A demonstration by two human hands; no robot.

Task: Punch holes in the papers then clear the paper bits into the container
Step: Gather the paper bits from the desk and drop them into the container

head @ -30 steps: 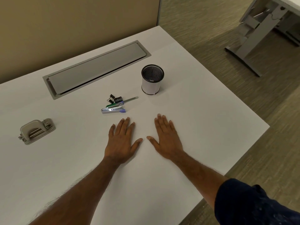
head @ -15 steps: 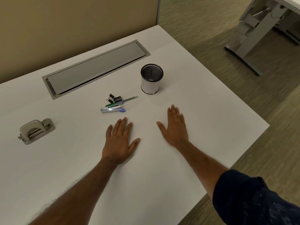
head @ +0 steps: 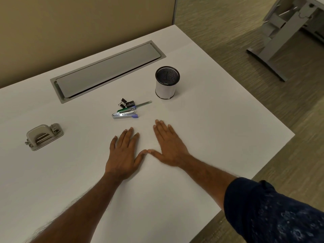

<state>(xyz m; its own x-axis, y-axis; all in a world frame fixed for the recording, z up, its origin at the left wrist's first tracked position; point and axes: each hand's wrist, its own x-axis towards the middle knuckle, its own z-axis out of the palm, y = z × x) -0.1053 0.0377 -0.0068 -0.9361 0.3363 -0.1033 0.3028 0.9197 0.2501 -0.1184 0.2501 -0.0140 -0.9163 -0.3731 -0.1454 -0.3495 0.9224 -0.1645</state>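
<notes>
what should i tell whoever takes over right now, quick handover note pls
Left hand: flat on the table, palm down, holding nothing.
Right hand: flat too, empty; the thumb tips meet or nearly meet.
Hole punch: far left on the table, untouched, well away from both hands.
Mesh cup: upright beyond the right hand, open at the top.
Stapler, pen and binder clips: clustered just past the left fingertips.
Papers: no separate sheet can be made out on the white surface.
Done: nothing visible.
Left: punching, then clearing the bits into the cup.
</notes>
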